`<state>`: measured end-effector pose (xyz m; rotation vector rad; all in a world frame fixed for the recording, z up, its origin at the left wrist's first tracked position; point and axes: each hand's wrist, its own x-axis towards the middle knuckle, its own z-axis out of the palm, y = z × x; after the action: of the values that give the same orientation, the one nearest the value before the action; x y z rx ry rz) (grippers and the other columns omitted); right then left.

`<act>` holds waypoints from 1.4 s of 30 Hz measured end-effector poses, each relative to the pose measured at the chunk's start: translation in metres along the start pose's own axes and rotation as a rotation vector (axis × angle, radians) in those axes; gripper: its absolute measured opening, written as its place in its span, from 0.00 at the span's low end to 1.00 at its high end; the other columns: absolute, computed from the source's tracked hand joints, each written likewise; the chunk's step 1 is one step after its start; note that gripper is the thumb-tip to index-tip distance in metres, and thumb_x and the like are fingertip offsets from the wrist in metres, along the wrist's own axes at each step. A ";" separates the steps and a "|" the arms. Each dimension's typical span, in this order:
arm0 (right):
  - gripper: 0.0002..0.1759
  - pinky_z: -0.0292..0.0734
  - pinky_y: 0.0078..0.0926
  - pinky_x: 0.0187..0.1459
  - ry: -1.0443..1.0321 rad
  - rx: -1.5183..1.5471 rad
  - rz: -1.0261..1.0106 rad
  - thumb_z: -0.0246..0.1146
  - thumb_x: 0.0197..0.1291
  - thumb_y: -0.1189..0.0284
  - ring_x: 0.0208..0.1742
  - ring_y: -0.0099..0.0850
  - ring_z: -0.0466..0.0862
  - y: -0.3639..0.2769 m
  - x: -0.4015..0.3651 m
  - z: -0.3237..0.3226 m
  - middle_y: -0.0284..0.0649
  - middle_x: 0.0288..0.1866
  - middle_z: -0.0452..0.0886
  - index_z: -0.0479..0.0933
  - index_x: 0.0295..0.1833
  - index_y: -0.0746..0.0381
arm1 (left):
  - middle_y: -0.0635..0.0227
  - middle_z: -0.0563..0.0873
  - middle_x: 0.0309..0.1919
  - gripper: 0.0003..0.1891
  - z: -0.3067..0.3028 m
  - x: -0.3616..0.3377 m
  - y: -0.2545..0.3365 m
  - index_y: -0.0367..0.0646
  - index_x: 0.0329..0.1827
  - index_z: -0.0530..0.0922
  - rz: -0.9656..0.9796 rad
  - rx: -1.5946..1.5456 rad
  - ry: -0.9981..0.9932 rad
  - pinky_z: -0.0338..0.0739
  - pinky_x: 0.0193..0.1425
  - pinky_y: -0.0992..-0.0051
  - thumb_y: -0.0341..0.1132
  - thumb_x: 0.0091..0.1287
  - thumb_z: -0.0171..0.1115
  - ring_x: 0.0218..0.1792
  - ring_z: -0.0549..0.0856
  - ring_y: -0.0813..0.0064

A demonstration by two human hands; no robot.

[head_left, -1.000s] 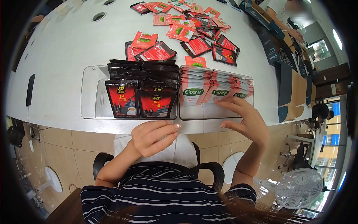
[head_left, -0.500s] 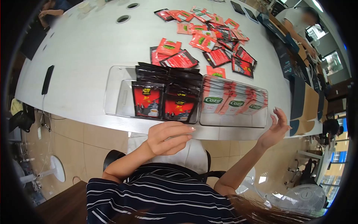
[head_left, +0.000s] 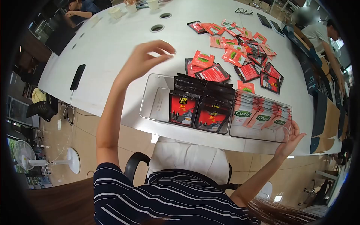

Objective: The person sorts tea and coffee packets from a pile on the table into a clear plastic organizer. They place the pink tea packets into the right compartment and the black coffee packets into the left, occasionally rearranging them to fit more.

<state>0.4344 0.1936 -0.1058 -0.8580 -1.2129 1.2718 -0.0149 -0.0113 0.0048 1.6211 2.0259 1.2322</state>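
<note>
Raised over the table left of the loose packets, my left hand (head_left: 144,60) holds nothing, its fingers and thumb apart. My right hand (head_left: 290,139) rests against the right end of a clear plastic tray (head_left: 258,135), fingers loosely extended along its wall. Cozy tea sachets (head_left: 263,118) stand in rows in that tray. Beside it, touching, a second clear tray (head_left: 154,98) holds black and red coffee sachets (head_left: 183,108) upright in its right part. Behind both trays lies a loose pile of coral tea packets (head_left: 234,56) and coffee packets (head_left: 213,73).
A black phone (head_left: 78,77) with a cable lies at the left. Glasses (head_left: 244,11) and two more phones (head_left: 276,27) are at the back right. Cardboard boxes (head_left: 325,125) line the right edge. Paper cups (head_left: 153,4) stand at the back. Other people sit at both sides.
My left hand has moved from the tray's front edge up and over the table. My right hand has come to the tray's right end. The view has shifted, so the table appears further right.
</note>
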 end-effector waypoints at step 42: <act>0.30 0.70 0.26 0.54 0.107 -0.071 0.044 0.35 0.74 0.53 0.48 0.27 0.78 -0.012 -0.002 0.015 0.42 0.45 0.78 0.71 0.50 0.68 | 0.66 0.83 0.43 0.31 0.078 0.141 -0.011 0.50 0.66 0.65 0.114 -0.119 -0.724 0.74 0.48 0.78 0.24 0.59 0.64 0.44 0.80 0.82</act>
<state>0.4227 0.1876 -0.0918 -0.9972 -1.1651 1.2083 -0.0184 0.1490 -0.0099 1.7932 1.3984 0.6287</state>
